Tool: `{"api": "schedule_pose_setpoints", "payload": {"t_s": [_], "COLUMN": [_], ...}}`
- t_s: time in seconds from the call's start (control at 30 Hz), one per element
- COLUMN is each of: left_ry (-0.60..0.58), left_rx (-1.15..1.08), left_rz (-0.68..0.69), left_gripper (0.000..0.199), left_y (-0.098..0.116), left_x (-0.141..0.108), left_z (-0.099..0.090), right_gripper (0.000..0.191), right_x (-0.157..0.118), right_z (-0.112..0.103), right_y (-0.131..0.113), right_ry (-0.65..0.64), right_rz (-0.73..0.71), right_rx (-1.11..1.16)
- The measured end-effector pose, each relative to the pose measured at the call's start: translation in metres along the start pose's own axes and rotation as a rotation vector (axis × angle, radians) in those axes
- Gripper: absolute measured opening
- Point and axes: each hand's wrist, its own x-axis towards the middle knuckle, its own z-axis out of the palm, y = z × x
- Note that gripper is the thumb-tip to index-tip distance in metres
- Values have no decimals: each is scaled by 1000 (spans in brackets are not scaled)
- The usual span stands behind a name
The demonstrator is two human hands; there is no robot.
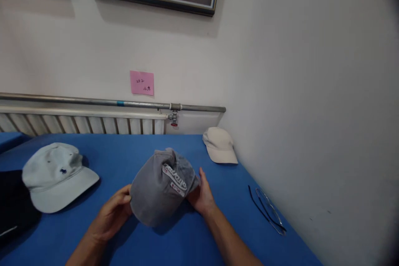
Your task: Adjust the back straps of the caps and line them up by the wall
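Note:
Between my two hands is a grey baseball cap (152, 193), tilted, with raised white lettering and a small red-and-white label on its crown. My left hand (114, 212) pinches the edge of the brim at its left side. On the other side, my right hand (204, 195) grips the crown's edge, its thumb up and its other fingers partly hidden behind the cap. The cap casts a shadow on the blue table (187, 241) below. To the left of it lies a pale blue cap (56, 174) with a small dark emblem.
A beige cap (220, 145) sits at the back right corner by the wall. Eyeglasses (269, 212) lie folded near the right edge. Something black (15, 208) is at the far left. Behind the table are a radiator (93, 124) and a metal pipe (199, 108).

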Motion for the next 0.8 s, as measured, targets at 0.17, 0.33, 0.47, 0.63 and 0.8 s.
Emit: {"api": "schedule_pose_setpoints", "payload": {"t_s": [0.17, 0.33, 0.47, 0.63, 0.8], "left_ry": [-41, -27, 24, 174, 254], "left_rx": [212, 274, 313, 387, 348], "left_rz": [-38, -8, 36, 193, 300], "left_gripper": [21, 19, 17, 23, 22], "left_y": [-3, -1, 4, 8, 16], "left_x": [6, 7, 6, 11, 10], "left_z": [-5, -10, -20, -33, -38], "right_gripper": [34, 11, 14, 29, 37], "right_x": [-5, -1, -3, -8, -15], "right_z": [-4, -14, -16, -14, -11], "right_y": [-17, -24, -30, -30, -17], "right_ry": [-39, -28, -66, -123, -168], "right_rz": [-29, -105, -212, -343, -415], "right_rx": [43, -1, -44, -154, -362]}}
